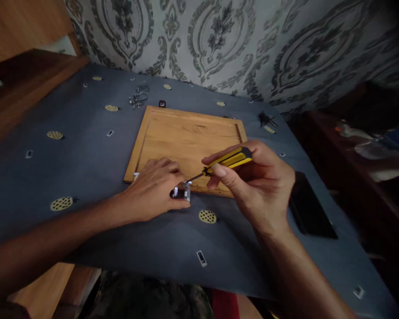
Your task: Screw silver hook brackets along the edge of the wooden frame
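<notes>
A wooden panel with a raised frame lies flat on a grey cloth. My left hand is closed around a small metal hinge at the panel's near edge. My right hand grips a screwdriver with a yellow and black handle. Its thin shaft points down-left, and its tip meets the hinge.
Small metal fittings lie at the back left of the cloth, and a dark metal piece lies at the back right. A black phone rests to the right of my right hand. A patterned wall rises behind the table.
</notes>
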The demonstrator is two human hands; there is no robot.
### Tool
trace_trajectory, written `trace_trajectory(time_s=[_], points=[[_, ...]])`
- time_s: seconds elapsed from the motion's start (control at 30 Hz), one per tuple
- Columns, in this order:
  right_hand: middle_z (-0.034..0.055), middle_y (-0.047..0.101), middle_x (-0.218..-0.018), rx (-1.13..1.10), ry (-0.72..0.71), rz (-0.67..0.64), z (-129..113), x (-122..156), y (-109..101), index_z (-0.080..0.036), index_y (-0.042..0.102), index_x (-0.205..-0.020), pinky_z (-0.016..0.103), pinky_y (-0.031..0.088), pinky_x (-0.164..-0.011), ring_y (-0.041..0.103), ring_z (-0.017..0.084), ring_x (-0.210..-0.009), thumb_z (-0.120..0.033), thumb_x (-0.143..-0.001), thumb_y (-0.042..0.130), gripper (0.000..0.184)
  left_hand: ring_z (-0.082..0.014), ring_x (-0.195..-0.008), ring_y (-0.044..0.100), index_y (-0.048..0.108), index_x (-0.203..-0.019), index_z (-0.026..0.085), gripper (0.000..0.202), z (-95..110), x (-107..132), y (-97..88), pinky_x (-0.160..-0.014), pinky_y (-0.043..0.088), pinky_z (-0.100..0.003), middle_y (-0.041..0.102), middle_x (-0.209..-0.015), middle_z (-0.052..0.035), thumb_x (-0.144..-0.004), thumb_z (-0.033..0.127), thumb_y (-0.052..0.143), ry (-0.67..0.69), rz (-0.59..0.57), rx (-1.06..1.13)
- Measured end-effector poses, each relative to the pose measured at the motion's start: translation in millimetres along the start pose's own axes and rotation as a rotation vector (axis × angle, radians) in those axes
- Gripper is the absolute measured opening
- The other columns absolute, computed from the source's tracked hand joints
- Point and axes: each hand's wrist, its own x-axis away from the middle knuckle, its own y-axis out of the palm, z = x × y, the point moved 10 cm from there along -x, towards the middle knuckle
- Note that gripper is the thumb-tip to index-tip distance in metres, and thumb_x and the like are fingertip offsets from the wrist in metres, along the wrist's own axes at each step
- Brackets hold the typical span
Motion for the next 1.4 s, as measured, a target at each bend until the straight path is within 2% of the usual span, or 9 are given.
trace_trajectory(time_s=[0.1, 0.2, 0.7, 0.87, 1.07, 1.13, 1.3, 1.4], points=[[-0.0024, 0.077, -0.079, -0.009, -0.069, 0.103, -5, 4, -12, -0.024, 0.066, -0.081, 0.023, 0.056, -0.046, 0.066, 0.009, -0.047, -0.034, -0.083, 0.086, 0.023, -0.0298, -0.108, 0.059, 0.076, -0.100, 0.019, 0.032, 1, 0, -0.7, -0.092, 0.044, -0.043, 0.067, -0.103, -0.0062, -0.086, 0.048, 0.081, -0.002, 0.001, 0.002], [-0.0030, 0.074, -0.075, 0.000, -0.073, 0.138, -4, 7, -19, -0.025, 0.065, -0.082, 0.023, 0.053, -0.046, 0.066, 0.010, -0.049, -0.031, -0.085, 0.085, 0.021, -0.0298, -0.110, 0.059, 0.075, -0.102, 0.019, 0.034, 0, 0, -0.6, -0.092, 0.043, -0.043, 0.068, -0.105, -0.0063, -0.086, 0.048, 0.081, -0.003, 0.004, 0.009], [-0.0044, 0.072, -0.075, 0.022, -0.010, 0.083, 7, 7, -9, -0.026, 0.061, -0.081, 0.026, 0.055, -0.047, 0.066, 0.010, -0.048, -0.038, -0.084, 0.085, 0.027, -0.0298, -0.109, 0.058, 0.075, -0.100, 0.019, 0.032, 0, -1, -0.4, -0.092, 0.043, -0.043, 0.068, -0.104, -0.0062, -0.086, 0.047, 0.081, -0.009, -0.018, 0.005], [-0.0047, 0.072, -0.073, 0.028, -0.001, 0.083, 10, 6, -9, -0.025, 0.062, -0.079, 0.023, 0.054, -0.046, 0.066, 0.009, -0.048, -0.036, -0.083, 0.086, 0.027, -0.0294, -0.108, 0.059, 0.076, -0.099, 0.020, 0.032, 0, -1, -0.4, -0.090, 0.043, -0.042, 0.068, -0.103, -0.0055, -0.086, 0.049, 0.080, 0.001, 0.000, 0.005], [-0.0036, 0.076, -0.084, 0.016, -0.022, 0.053, 8, 8, -7, -0.025, 0.065, -0.081, 0.024, 0.057, -0.049, 0.068, 0.009, -0.050, -0.031, -0.083, 0.086, 0.022, -0.0292, -0.107, 0.058, 0.076, -0.101, 0.020, 0.033, 0, -1, -0.4, -0.090, 0.043, -0.042, 0.067, -0.102, -0.0061, -0.087, 0.049, 0.080, -0.015, -0.021, -0.012], [-0.0037, 0.076, -0.085, 0.022, -0.027, 0.030, 6, 7, -6, -0.026, 0.067, -0.085, 0.024, 0.058, -0.049, 0.068, 0.009, -0.051, -0.031, -0.084, 0.086, 0.020, -0.0290, -0.107, 0.058, 0.076, -0.102, 0.020, 0.033, 0, -1, -0.5, -0.090, 0.043, -0.042, 0.067, -0.103, -0.0060, -0.087, 0.048, 0.080, -0.017, -0.024, -0.006], [-0.0010, 0.076, -0.094, 0.081, 0.001, -0.073, 3, 6, -2, -0.028, 0.070, -0.113, 0.029, 0.066, -0.061, 0.071, 0.011, -0.058, -0.034, -0.092, 0.077, 0.023, -0.0293, -0.108, 0.058, 0.076, -0.101, 0.019, 0.033, 0, -1, -0.5, -0.092, 0.042, -0.043, 0.067, -0.103, -0.0061, -0.087, 0.049, 0.080, -0.007, -0.011, 0.003], [-0.0007, 0.076, -0.094, 0.090, 0.016, -0.095, 2, 5, 0, -0.026, 0.071, -0.107, 0.028, 0.066, -0.059, 0.071, 0.011, -0.058, -0.037, -0.092, 0.077, 0.019, -0.0296, -0.108, 0.058, 0.076, -0.100, 0.019, 0.033, -1, -1, -0.1, -0.091, 0.043, -0.043, 0.067, -0.103, -0.0064, -0.086, 0.049, 0.080, -0.007, -0.005, -0.004]])
